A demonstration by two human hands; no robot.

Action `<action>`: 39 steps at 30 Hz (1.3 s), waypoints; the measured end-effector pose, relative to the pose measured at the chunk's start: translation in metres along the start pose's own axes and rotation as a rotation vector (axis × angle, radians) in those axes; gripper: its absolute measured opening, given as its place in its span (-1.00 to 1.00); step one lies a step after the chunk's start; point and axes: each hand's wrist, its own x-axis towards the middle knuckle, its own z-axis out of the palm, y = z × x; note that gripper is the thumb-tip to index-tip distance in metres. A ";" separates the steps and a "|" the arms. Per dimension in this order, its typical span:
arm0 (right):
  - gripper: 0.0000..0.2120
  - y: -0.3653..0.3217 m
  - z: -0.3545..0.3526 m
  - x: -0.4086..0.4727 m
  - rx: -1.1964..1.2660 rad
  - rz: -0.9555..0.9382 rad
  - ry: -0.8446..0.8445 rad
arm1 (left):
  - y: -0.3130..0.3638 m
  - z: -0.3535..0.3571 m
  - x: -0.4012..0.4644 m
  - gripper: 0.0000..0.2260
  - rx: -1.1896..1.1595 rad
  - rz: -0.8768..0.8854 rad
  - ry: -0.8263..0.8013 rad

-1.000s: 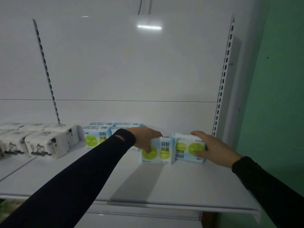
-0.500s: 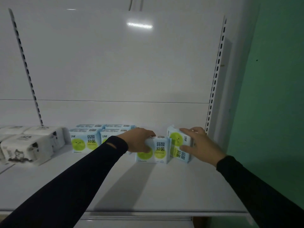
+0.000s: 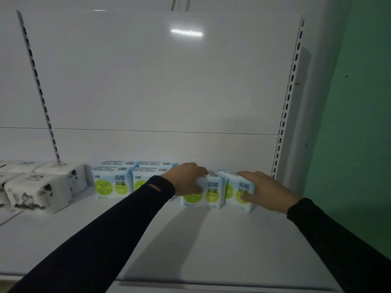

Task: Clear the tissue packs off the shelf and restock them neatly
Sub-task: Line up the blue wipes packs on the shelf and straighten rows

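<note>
Light-blue tissue packs with green circles stand on a white shelf [image 3: 190,250]. My left hand [image 3: 186,178] grips the upper left of one pack [image 3: 211,191] near the shelf's back. My right hand [image 3: 264,191] holds the pack beside it [image 3: 237,189], the farthest right; that pack stands upright with its print the right way up. The two held packs touch side by side. Further left, several more blue packs [image 3: 112,182] stand in two rows against the back panel, partly hidden by my left forearm.
White tissue packs with grey print [image 3: 42,187] fill the shelf's left end. A slotted upright [image 3: 283,115] rises just right of the held packs, with a green wall [image 3: 359,123] beyond. The shelf's front half is bare.
The right-hand pack was upside down, was tipped and turned over, and now stands upright next to the left-hand pack. Both hands stayed on their packs.
</note>
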 end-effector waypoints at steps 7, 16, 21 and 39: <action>-0.50 0.014 -0.014 0.018 -0.042 -0.004 0.060 | -0.008 -0.010 0.020 -0.58 0.025 -0.022 0.062; -0.37 0.007 0.016 0.032 0.033 0.013 0.197 | -0.031 -0.001 0.028 -0.57 0.110 -0.097 0.212; -0.34 0.007 0.025 0.031 -0.045 0.100 0.315 | -0.047 -0.006 0.020 -0.68 0.063 -0.145 0.182; -0.35 -0.001 0.024 0.010 0.077 0.116 0.320 | -0.034 -0.003 -0.003 -0.69 -0.029 -0.163 0.406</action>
